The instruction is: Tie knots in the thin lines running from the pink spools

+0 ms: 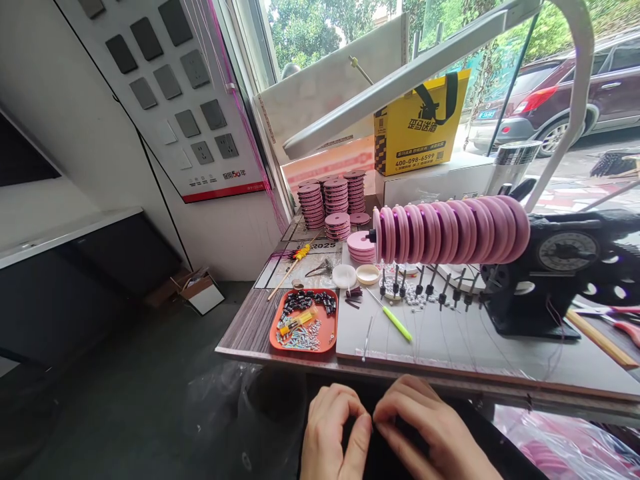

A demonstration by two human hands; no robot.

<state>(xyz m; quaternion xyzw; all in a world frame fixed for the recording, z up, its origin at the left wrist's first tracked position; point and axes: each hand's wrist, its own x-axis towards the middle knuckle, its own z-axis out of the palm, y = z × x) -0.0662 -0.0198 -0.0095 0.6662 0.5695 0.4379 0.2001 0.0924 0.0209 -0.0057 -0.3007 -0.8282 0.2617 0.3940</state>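
Both hands are below the front edge of the worktable, fingertips meeting. My left hand is curled with thumb and forefinger pinched together. My right hand is curled too, its fingers pressed against the left ones. Whatever they pinch is too small or hidden to name. Thin threads run from the table edge up to a row of pink spools on a black winding machine. An orange tray of small beads and parts sits on the table's left end, and a green-handled tool lies on the grey mat.
Stacks of pink spools stand at the back left beside a yellow bag on a white box. A white lamp arm reaches over the table. Small white dishes, scissors and a wooden stick lie around. A plastic bag hangs under the table.
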